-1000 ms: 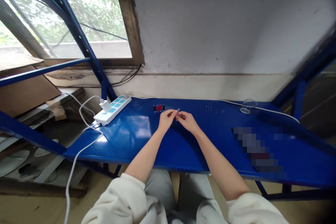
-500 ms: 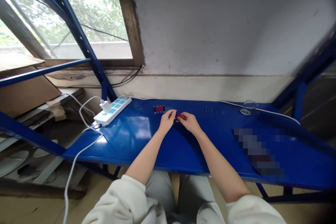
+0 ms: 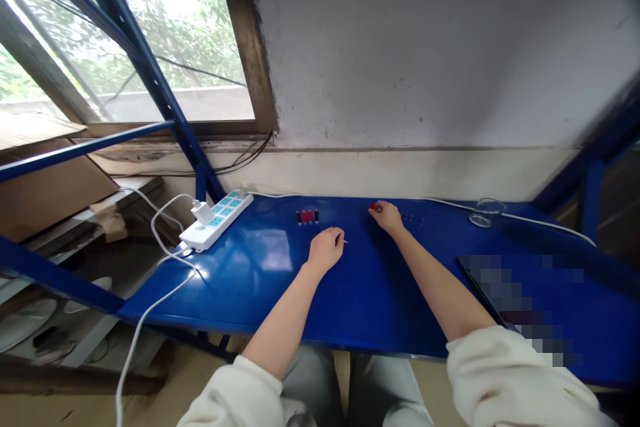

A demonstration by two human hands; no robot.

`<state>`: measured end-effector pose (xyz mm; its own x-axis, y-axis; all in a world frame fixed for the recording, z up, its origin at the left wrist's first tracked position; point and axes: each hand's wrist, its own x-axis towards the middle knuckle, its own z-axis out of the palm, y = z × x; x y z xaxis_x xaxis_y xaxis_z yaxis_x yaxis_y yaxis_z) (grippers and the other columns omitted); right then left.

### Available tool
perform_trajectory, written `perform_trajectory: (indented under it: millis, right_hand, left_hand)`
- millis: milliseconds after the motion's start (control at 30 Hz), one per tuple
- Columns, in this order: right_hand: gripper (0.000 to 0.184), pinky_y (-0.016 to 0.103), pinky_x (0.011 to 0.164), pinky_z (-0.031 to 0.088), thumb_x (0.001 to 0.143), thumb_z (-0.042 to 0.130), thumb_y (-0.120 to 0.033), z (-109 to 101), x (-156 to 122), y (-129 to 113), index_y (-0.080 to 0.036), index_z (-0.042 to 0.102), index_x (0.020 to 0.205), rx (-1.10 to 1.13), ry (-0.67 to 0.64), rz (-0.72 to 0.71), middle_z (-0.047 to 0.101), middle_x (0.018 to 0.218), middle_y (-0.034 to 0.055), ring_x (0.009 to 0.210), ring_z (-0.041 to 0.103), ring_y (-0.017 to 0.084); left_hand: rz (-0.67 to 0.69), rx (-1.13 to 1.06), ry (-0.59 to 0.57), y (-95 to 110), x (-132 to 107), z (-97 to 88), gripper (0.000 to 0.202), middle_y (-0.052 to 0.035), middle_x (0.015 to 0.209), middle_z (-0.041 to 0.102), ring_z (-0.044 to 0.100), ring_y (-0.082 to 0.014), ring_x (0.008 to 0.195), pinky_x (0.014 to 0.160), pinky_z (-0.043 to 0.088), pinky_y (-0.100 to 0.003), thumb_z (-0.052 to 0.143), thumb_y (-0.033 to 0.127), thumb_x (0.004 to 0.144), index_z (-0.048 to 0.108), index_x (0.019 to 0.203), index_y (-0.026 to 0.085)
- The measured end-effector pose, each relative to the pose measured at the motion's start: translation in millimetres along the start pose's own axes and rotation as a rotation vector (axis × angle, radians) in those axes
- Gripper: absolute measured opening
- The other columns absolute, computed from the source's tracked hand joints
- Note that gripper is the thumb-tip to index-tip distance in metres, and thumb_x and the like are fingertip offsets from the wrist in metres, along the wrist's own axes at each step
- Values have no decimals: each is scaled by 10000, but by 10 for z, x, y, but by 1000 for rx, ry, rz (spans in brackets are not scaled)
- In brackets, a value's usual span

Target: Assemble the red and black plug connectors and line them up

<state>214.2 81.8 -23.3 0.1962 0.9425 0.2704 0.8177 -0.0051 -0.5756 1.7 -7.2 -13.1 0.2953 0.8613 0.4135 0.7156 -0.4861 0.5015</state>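
Note:
My left hand (image 3: 327, 249) is closed above the blue table (image 3: 360, 307). A thin, pale tip sticks out from its fingers, too small to name. Further back and to the right, my right hand (image 3: 387, 217) pinches a small red piece (image 3: 373, 207); its exact shape is partly hidden by the fingers. Behind my left hand several short cylinders stand in a row, black at the ends, such as the left one (image 3: 299, 217), and red (image 3: 303, 216) in between. A few tiny parts (image 3: 410, 217) lie just right of my right hand.
A white power strip (image 3: 215, 221) with a plugged-in cable (image 3: 150, 307) lies at the table's left. At the back right are a clear round item (image 3: 481, 220) and a white cable (image 3: 547, 223). A blurred-out flat object (image 3: 520, 307) lies on the right. Blue frame posts (image 3: 187, 140) flank the table.
My hands, close together before, have moved apart. The right one went back and to the right with the red piece; the left shifted slightly right and nearer me. The view has shifted slightly.

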Motion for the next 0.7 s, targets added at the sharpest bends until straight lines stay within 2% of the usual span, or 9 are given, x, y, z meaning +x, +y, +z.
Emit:
perform_trajectory:
  millis: [267, 500, 700]
  right_hand:
    - [187, 241, 624, 409, 726, 563, -298, 102, 155, -24, -165, 621, 842, -16, -60, -112, 644, 797, 61, 736, 585, 161]
    - [146, 252, 619, 402, 731, 552, -275, 151, 214, -27, -158, 612, 795, -84, -128, -98, 635, 766, 69, 730, 582, 170]
    - [133, 235, 604, 398, 730, 561, -280, 151, 195, -25, -165, 606, 781, -66, -145, -164, 635, 770, 60, 715, 579, 156]
  left_hand:
    - [28, 13, -39, 34, -5, -6, 237, -26, 838, 632, 581, -149, 754, 651, 431, -243, 367, 208, 833, 603, 853, 204]
    - [27, 3, -57, 51, -9, -17, 231, -30, 846, 635, 581, -157, 770, 646, 431, -247, 375, 205, 825, 604, 860, 202]
    - [29, -18, -62, 66, -6, -8, 239, -36, 845, 635, 579, -163, 777, 665, 435, -257, 380, 216, 824, 616, 855, 200]
